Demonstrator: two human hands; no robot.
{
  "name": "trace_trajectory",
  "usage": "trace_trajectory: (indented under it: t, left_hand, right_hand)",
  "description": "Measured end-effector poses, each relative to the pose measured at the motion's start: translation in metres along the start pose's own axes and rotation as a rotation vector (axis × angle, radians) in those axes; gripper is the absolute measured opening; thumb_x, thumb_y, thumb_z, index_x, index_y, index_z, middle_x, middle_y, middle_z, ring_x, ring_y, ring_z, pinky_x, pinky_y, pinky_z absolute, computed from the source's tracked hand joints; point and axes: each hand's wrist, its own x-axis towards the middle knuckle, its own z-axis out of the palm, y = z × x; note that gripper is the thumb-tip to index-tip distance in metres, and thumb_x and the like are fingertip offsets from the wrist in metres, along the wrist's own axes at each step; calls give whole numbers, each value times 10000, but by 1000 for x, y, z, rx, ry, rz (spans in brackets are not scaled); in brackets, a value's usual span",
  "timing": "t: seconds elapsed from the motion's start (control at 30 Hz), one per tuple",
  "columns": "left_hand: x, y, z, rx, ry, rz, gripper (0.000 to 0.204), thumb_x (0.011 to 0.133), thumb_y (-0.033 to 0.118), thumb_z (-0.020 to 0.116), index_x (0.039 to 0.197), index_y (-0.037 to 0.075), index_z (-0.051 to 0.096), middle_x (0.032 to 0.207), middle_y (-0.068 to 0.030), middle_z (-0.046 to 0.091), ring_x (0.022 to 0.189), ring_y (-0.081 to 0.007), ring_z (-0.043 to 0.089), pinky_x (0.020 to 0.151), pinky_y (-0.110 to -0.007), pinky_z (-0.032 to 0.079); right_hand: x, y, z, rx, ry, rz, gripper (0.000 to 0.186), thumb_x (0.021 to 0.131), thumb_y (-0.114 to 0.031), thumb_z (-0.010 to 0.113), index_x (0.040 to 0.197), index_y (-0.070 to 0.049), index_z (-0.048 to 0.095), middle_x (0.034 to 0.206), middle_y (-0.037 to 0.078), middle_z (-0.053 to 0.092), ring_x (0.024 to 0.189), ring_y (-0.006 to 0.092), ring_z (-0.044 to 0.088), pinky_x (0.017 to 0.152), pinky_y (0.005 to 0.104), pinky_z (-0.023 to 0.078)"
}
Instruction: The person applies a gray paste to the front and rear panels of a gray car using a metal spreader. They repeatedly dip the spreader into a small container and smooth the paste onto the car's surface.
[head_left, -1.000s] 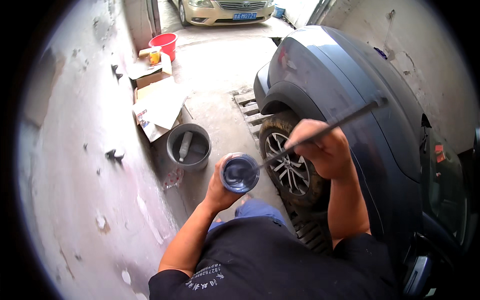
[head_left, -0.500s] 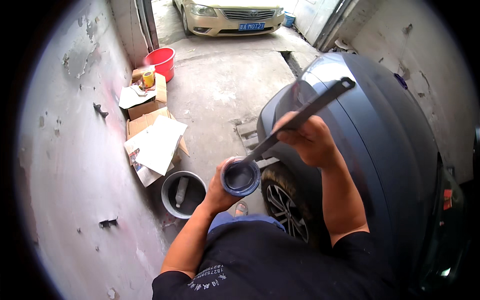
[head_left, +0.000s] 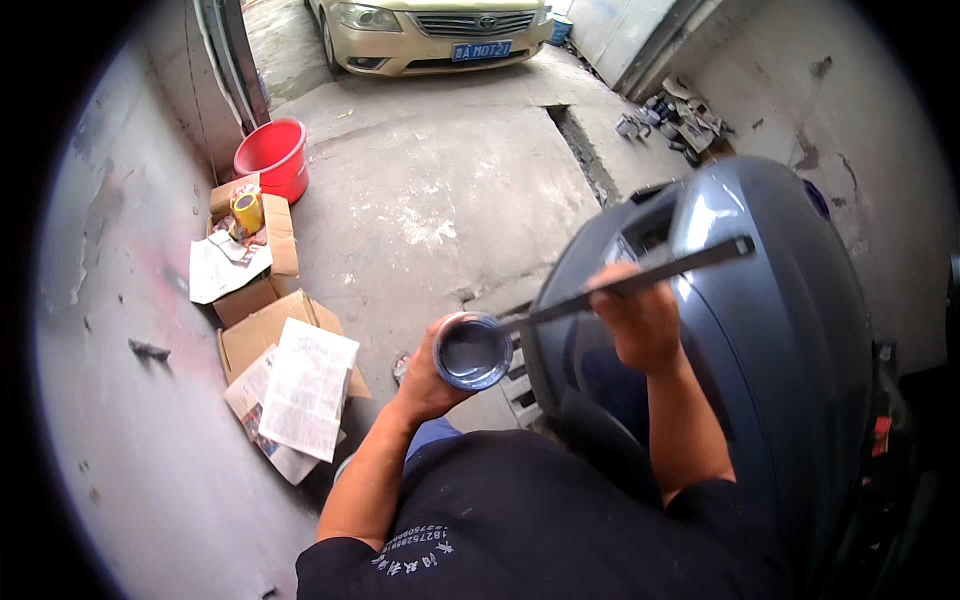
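Observation:
My left hand (head_left: 425,385) is closed around a clear cup (head_left: 472,350) of dark bluish-grey liquid, held upright at waist height. My right hand (head_left: 640,320) grips a long flat dark stick (head_left: 700,258), which slants down leftward to the cup's right rim; I cannot tell whether its tip is inside. Just beyond that hand is the rounded body of a dark grey car (head_left: 790,330), at my right.
Along the left wall (head_left: 130,420) lie cardboard boxes (head_left: 245,345), newspaper sheets (head_left: 310,385), a yellow roll (head_left: 247,210) and a red bucket (head_left: 285,170). A beige car (head_left: 400,35) stands at the doorway. A floor channel (head_left: 580,150) and piled clutter (head_left: 685,125) lie ahead right.
My view has shifted toward the car's end, and the grey bucket has left view. The stick's upper end has swung right and down since half a second ago, lying flatter.

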Motion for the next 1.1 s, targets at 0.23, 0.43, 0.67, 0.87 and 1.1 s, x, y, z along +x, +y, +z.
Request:
trace_trajectory:
  t: [0.23, 0.43, 0.67, 0.87, 1.1]
  left_hand:
    - [142, -63, -77, -46, -109, -69, 811, 656, 91, 859, 1325, 71, 402, 1248, -113, 571, 1148, -261, 573, 972, -372, 464]
    - [253, -123, -93, -45, -99, -31, 804, 654, 99, 862, 1320, 77, 411, 1256, -113, 561, 1147, -268, 571, 972, -375, 466]
    - [394, -200, -80, 31, -95, -6, 796, 653, 98, 858, 1312, 68, 413, 1212, -122, 578, 1105, -277, 588, 943, -376, 475]
    - [517, -236, -63, -9, -52, 4, 770, 669, 86, 840, 1307, 61, 410, 1210, -128, 579, 1113, -266, 591, 946, -373, 474]
    - [641, -290, -52, -18, -165, 36, 809, 657, 100, 850, 1325, 59, 395, 1242, -125, 546, 1123, -260, 579, 957, -373, 464]
  right_hand:
    - [137, 68, 37, 31, 85, 132, 100, 930, -77, 603, 968, 15, 592, 790, 51, 588, 696, 107, 507, 606, 246, 407]
    - [212, 136, 34, -37, 151, 114, 71, 909, -6, 597, 960, 40, 586, 780, 71, 559, 644, 105, 524, 575, 239, 435]
    - [321, 242, 38, 261, 414, 337, 137, 945, -115, 603, 935, 19, 578, 767, 61, 608, 647, 121, 580, 576, 254, 497]
    - [401, 330, -23, -71, 249, 245, 179, 940, -129, 617, 847, 19, 579, 684, 47, 606, 586, 105, 567, 538, 226, 444]
    - [509, 389, -48, -143, 183, 138, 77, 820, -18, 699, 881, -8, 652, 752, 116, 646, 658, 240, 627, 590, 346, 471]
